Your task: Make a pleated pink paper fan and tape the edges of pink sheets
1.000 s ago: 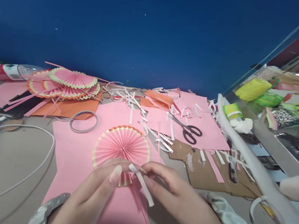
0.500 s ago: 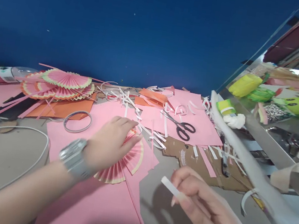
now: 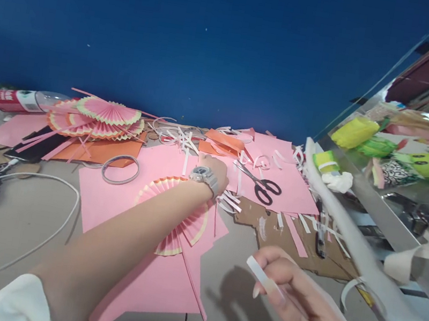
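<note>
My left arm stretches forward over a pink pleated paper fan [image 3: 187, 228] that lies on a pink paper sheet [image 3: 119, 197]. My left hand [image 3: 216, 169], with a grey watch [image 3: 204, 175] on the wrist, is among loose white paper strips [image 3: 228, 200], just left of black-handled scissors [image 3: 262, 186]. Its fingers are hidden behind the hand. My right hand [image 3: 305, 308] is low at the right, closed in a pinch on a white paper strip [image 3: 261, 275] held above the table.
A stack of finished pink fans [image 3: 101, 118] lies on orange paper at the back left, beside a plastic bottle [image 3: 20, 100]. A tape ring [image 3: 120, 170], a white cable [image 3: 50, 194], cardboard [image 3: 287, 237] and more pink sheets [image 3: 278, 170] lie around. A cluttered shelf [image 3: 403, 152] stands at right.
My left hand left the fan and reached farther forward toward the strips and scissors. My right hand drew back to the right with the white strip and stays there.
</note>
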Motion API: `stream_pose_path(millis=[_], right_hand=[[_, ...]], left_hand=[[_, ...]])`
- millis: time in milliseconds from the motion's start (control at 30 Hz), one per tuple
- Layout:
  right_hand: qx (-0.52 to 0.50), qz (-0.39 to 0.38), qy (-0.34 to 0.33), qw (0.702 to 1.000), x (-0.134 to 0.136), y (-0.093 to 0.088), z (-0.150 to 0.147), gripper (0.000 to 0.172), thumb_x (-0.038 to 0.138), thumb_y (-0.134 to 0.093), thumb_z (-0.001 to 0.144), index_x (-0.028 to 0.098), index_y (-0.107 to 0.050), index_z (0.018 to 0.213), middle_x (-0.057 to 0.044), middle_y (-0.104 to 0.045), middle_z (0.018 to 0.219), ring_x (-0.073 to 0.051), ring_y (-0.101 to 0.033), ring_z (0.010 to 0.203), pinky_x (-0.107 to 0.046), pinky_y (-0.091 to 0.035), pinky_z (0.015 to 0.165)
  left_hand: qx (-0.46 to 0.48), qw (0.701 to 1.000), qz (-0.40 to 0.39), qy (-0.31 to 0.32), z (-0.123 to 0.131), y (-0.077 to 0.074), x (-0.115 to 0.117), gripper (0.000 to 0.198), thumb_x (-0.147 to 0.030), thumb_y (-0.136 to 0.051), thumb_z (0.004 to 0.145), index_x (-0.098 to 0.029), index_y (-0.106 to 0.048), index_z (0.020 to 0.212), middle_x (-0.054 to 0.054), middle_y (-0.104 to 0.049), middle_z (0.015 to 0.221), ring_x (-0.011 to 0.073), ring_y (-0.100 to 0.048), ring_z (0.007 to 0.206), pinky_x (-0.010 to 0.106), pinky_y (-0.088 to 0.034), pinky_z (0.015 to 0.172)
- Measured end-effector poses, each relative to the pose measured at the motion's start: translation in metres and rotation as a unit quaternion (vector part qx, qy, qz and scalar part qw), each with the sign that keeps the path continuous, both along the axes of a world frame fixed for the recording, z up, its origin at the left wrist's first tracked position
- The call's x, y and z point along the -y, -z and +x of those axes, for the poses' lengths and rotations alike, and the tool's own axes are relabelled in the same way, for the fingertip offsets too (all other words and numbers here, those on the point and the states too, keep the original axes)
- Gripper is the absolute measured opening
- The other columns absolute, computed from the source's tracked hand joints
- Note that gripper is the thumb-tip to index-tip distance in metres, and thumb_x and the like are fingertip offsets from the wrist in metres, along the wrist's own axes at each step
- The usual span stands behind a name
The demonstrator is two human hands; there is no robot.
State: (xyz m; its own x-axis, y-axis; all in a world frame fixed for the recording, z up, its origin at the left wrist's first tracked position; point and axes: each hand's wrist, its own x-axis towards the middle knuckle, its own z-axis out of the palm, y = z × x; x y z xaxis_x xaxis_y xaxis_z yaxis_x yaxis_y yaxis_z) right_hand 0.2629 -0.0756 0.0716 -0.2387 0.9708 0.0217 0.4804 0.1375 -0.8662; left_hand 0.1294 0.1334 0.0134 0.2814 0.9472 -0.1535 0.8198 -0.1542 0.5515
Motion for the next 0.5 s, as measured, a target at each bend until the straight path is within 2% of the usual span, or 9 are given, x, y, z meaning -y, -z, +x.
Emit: stream_pose_path(millis=[100,167,233,300,367,400,433,467,500], right_hand=[[-0.025,-0.019,-0.001,1.0,-0.003,-0.002,-0.005,0.019,0.035,-0.042,0.09,0.024,-0.05,0.076,0.0,-0.054,0.086,-0.011,-0.053,0.074,-0.015,-0.044,0.06],[-0.043,-0.044,-0.002,0.998,-0.006,-0.002,-0.009,0.019,0.035,-0.041,0.09,0.024,-0.049,0.076,-0.001,-0.053,0.083,-0.013,-0.054,0.079,-0.017,-0.044,0.062],[-0.067,-0.068,-0.009,0.995,-0.009,-0.003,-0.012,0.021,0.035,-0.039,0.091,0.024,-0.049,0.075,0.0,-0.051,0.076,-0.013,-0.053,0.076,-0.018,-0.043,0.062],[-0.102,-0.07,-0.02,0.992,-0.012,-0.005,-0.017,0.023,0.034,-0.038,0.091,0.024,-0.049,0.074,0.001,-0.049,0.071,-0.012,-0.051,0.071,-0.019,-0.043,0.063],[-0.138,-0.061,-0.037,0.988,-0.017,-0.006,-0.025,0.024,0.032,-0.038,0.092,0.024,-0.049,0.073,0.002,-0.049,0.069,-0.011,-0.05,0.067,-0.019,-0.042,0.064],[-0.148,-0.058,-0.048,0.986,-0.02,-0.007,-0.03,0.024,0.032,-0.038,0.092,0.024,-0.049,0.072,0.002,-0.05,0.069,-0.01,-0.051,0.066,-0.019,-0.042,0.064],[-0.151,-0.056,-0.059,0.985,-0.023,-0.008,-0.035,0.025,0.031,-0.038,0.092,0.024,-0.049,0.071,0.003,-0.05,0.069,-0.01,-0.051,0.066,-0.019,-0.042,0.064],[-0.144,-0.051,-0.068,0.986,-0.026,-0.009,-0.041,0.024,0.031,-0.039,0.092,0.024,-0.049,0.072,0.003,-0.05,0.069,-0.01,-0.051,0.066,-0.019,-0.042,0.064],[-0.129,-0.045,-0.075,0.988,-0.03,-0.009,-0.047,0.023,0.031,-0.039,0.092,0.023,-0.049,0.073,0.003,-0.05,0.07,-0.01,-0.051,0.067,-0.019,-0.041,0.063]], left_hand=[[0.104,0.994,-0.026,-0.022,-0.007,-0.01,-0.006,0.03,-0.029,-0.052,0.088,-0.016,-0.052,0.114,0.008,-0.055,0.115,0.0201,-0.057,0.096,0.04,-0.049,0.08],[0.194,0.98,-0.019,-0.044,-0.016,-0.02,-0.004,0.029,-0.03,-0.052,0.088,-0.016,-0.053,0.114,0.008,-0.055,0.114,0.0194,-0.058,0.095,0.039,-0.05,0.079],[0.286,0.955,0.011,-0.076,-0.027,-0.03,0.003,0.029,-0.033,-0.046,0.091,-0.014,-0.052,0.112,0.008,-0.059,0.108,0.0171,-0.06,0.088,0.036,-0.051,0.075],[0.361,0.925,0.048,-0.107,-0.042,-0.039,0.017,0.034,-0.036,-0.026,0.096,-0.013,-0.047,0.109,0.009,-0.064,0.099,0.0128,-0.063,0.081,0.03,-0.053,0.071],[0.415,0.895,0.091,-0.136,-0.059,-0.045,0.034,0.03,-0.036,-0.023,0.097,-0.016,-0.044,0.106,0.009,-0.066,0.099,0.0106,-0.064,0.079,0.026,-0.053,0.071],[0.451,0.87,0.126,-0.156,-0.068,-0.047,0.042,0.028,-0.037,-0.024,0.096,-0.018,-0.043,0.104,0.007,-0.067,0.099,0.0095,-0.064,0.079,0.025,-0.052,0.072],[0.53,0.811,0.176,-0.175,-0.076,-0.048,0.049,0.022,-0.037,-0.034,0.094,-0.018,-0.046,0.1,0.007,-0.068,0.094,0.0103,-0.065,0.077,0.025,-0.053,0.072],[0.576,0.768,0.217,-0.177,-0.084,-0.048,0.056,0.018,-0.035,-0.043,0.091,-0.019,-0.048,0.1,0.005,-0.069,0.09,0.0107,-0.065,0.077,0.025,-0.053,0.073],[0.596,0.743,0.249,-0.176,-0.09,-0.048,0.062,0.018,-0.032,-0.049,0.089,-0.02,-0.051,0.102,0.004,-0.07,0.086,0.0112,-0.065,0.077,0.025,-0.053,0.074]])
